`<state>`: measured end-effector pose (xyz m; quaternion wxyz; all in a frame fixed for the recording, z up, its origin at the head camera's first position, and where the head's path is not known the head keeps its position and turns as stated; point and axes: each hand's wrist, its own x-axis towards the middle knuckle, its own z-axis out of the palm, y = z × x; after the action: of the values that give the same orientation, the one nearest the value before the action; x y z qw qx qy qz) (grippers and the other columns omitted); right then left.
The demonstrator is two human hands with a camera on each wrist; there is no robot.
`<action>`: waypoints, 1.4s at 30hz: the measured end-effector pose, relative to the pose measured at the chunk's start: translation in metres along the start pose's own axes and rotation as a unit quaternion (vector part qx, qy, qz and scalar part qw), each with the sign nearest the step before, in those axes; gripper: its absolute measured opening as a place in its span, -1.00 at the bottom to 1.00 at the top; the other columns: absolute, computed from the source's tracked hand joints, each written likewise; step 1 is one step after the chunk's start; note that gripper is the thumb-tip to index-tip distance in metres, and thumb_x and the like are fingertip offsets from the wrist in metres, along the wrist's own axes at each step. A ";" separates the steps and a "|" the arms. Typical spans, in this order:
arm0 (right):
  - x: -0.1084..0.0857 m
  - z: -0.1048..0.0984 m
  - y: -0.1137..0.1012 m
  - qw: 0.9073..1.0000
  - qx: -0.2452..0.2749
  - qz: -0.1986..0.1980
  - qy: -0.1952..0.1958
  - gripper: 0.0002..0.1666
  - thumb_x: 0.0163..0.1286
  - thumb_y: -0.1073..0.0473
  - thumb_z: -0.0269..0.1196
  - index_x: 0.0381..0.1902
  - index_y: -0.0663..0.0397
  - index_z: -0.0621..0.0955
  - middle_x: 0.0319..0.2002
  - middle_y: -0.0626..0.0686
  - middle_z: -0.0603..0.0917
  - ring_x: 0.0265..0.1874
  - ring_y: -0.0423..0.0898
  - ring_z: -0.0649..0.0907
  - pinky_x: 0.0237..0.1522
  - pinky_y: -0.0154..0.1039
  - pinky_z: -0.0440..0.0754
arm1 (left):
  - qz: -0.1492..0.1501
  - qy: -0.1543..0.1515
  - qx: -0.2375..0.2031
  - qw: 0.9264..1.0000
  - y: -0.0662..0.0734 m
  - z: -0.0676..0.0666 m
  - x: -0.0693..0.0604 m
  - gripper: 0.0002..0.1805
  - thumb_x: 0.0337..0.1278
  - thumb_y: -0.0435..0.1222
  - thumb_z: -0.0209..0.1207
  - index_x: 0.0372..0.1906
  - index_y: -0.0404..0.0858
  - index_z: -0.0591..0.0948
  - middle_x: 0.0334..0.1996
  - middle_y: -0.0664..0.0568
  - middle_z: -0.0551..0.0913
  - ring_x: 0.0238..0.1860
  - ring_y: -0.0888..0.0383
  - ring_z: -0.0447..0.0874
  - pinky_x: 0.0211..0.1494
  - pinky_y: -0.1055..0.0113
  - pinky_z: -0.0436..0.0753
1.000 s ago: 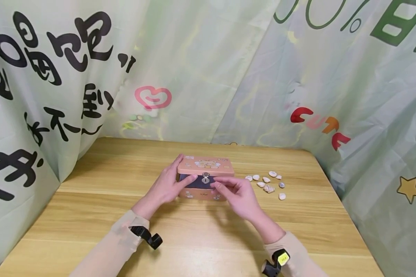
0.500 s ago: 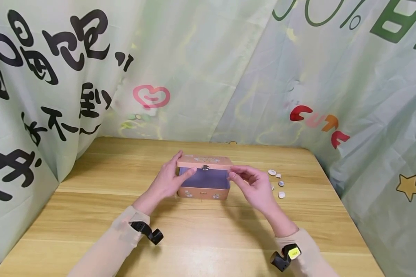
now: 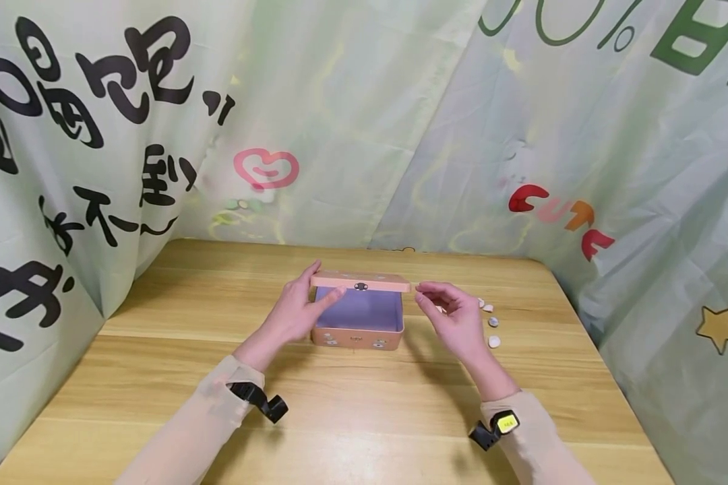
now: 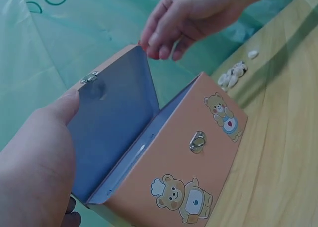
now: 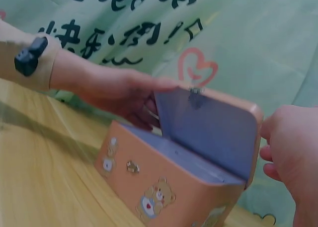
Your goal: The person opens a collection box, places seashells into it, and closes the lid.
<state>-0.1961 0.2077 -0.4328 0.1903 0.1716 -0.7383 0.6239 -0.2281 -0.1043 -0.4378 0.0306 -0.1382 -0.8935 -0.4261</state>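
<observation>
A pink tin box (image 3: 356,339) with bear pictures stands on the table, its hinged lid (image 3: 388,283) raised and the bluish inside showing. At the lid's left side, my left hand (image 3: 291,315) holds on, thumb on the front edge and fingers behind, as the left wrist view shows. My right hand (image 3: 455,320) is just beside the lid's right corner, fingers loosely bent; a narrow gap shows there in the head view. Nothing is visible in that hand. A metal latch (image 4: 90,77) is on the lid's rim, and a metal catch (image 4: 198,142) on the box front.
Small shells (image 3: 494,341) lie right of the box, partly hidden behind my right hand; the left wrist view shows a shell cluster (image 4: 232,76). A printed curtain (image 3: 340,135) hangs behind the wooden table (image 3: 352,417).
The lid has swung from slightly raised to further up, showing more of the inside. My right hand has moved from the front latch to the right, off the lid; my left hand stays.
</observation>
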 end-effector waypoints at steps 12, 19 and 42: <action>0.004 0.016 0.022 0.997 -0.062 -0.015 -0.049 -0.44 0.41 0.45 0.39 0.35 0.40 0.59 0.30 0.29 0.64 0.25 0.25 0.65 0.26 0.07 0.60 | -0.016 0.000 -0.025 1.000 0.004 -0.001 0.004 0.17 0.30 0.48 0.07 0.69 -0.27 0.15 0.50 -0.40 0.36 0.45 -0.31 0.41 0.43 -0.21 0.43; 0.001 0.026 0.019 0.992 -0.107 -0.035 -0.050 -0.34 0.42 0.46 0.38 0.43 0.42 0.47 0.46 0.31 0.44 0.45 0.22 0.44 0.40 0.02 0.43 | -0.013 0.002 -0.042 0.999 0.007 -0.001 0.007 0.14 0.34 0.43 0.09 0.68 -0.29 0.14 0.53 -0.40 0.31 0.46 -0.30 0.41 0.47 -0.14 0.40; 0.023 0.030 0.017 0.990 -0.116 0.013 -0.077 -0.18 0.48 0.30 0.40 0.59 0.23 0.31 0.55 0.22 0.30 0.47 0.18 0.43 0.47 0.01 0.35 | 0.076 0.001 -0.129 0.989 -0.008 -0.001 0.019 0.08 0.44 0.02 0.32 0.73 -0.26 -0.08 0.66 -0.21 0.12 0.64 0.03 0.04 0.61 0.09 0.14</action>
<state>-0.2271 0.1804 -0.4406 0.1433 0.1859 -0.8202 0.5217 -0.2485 -0.1055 -0.4400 0.0452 -0.2080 -0.8182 -0.5341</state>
